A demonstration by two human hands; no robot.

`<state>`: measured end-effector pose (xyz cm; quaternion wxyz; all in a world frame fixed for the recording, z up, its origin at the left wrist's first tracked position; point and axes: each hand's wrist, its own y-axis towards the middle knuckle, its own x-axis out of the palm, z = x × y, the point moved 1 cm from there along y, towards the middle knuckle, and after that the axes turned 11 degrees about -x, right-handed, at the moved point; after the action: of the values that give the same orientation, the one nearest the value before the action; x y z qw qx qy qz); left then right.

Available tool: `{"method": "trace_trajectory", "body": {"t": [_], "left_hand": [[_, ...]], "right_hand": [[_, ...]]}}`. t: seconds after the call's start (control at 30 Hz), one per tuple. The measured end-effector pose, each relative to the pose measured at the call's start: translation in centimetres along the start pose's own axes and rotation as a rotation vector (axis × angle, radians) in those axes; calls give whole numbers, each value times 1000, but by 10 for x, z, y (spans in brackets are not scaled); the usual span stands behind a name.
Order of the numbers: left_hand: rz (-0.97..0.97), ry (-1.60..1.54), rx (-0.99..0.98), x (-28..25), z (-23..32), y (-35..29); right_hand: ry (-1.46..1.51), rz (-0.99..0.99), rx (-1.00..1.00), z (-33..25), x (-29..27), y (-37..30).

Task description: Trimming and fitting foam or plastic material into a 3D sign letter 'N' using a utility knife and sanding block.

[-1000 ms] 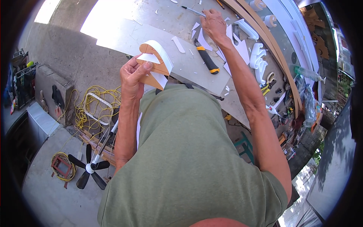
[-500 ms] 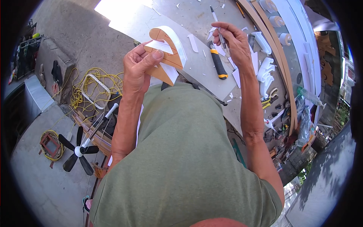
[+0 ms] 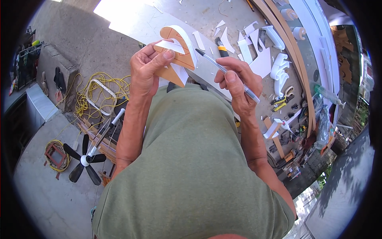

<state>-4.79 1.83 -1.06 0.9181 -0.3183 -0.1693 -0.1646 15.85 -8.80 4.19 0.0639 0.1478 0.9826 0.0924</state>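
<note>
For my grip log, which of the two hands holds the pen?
The right hand holds the pen; the left hand instead grips the curved brown-and-white piece.

- The head camera, a wide fisheye, looks steeply down from above the green shirt (image 3: 195,159), which is nearest and fills the lower middle.
- The left hand (image 3: 149,63) and right hand (image 3: 240,81) sit farther out, above centre.
- The worktable (image 3: 203,14) spreads beyond, upper right; floor (image 3: 38,159) lies at left.
- Edges bend rimward; the dim left margin is hard to make out.
</note>
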Motion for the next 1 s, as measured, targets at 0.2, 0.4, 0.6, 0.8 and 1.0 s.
{"method": "trace_trajectory", "body": {"t": [0.2,0.4,0.6,0.8,1.0], "left_hand": [[7,4,19,1,-2,-3],[-6,12,13,0,-3,-2],[1,26,19,-1,-4,-1],[3,-11,21,-5,-4,1],[12,21,36,1,-5,0]], "right_hand": [[-89,-83,-95,8,1,-1],[-111,-81,-113,12,4,1],[-122,-94,-72,8,2,3],[-166,-134,-50,6,-4,-4],[-138,-89,-43,5,-2,2]]}}
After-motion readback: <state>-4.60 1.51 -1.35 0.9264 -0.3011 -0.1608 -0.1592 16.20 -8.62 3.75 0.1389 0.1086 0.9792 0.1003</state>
